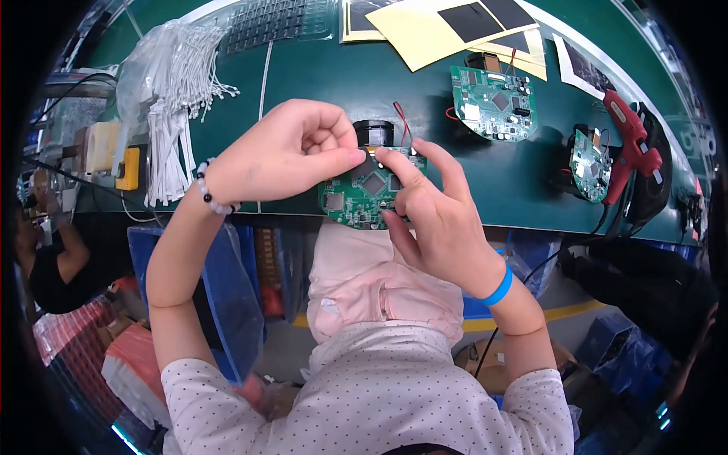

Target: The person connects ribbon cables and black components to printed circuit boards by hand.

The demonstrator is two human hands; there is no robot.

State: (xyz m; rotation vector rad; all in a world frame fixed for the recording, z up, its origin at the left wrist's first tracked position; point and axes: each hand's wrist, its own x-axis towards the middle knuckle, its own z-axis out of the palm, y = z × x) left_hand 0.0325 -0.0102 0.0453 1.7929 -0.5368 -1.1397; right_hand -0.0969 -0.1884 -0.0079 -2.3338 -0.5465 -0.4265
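Observation:
A green circuit board (349, 199) with a black round lens part (374, 132) and a red wire lies at the table's front edge before me. My left hand (292, 152), in a beaded bracelet, pinches a small dark flat piece (364, 167) between thumb and forefinger over the board's upper left part. What the piece is made of I cannot make out. My right hand (440, 216), with a blue wristband, steadies the board. Its forefinger touches the upper edge by the dark piece, and the thumb rests at the lower right. The other right fingers are raised.
Two more circuit boards (493, 102) (590, 165) stand to the right. Beyond them lies a red glue gun (633, 148). Yellow sheets with black squares (425, 38) and a clear tray (277, 23) are at the back. White cables (171, 114) hang in bundles at left; a blue bin (227, 296) is below.

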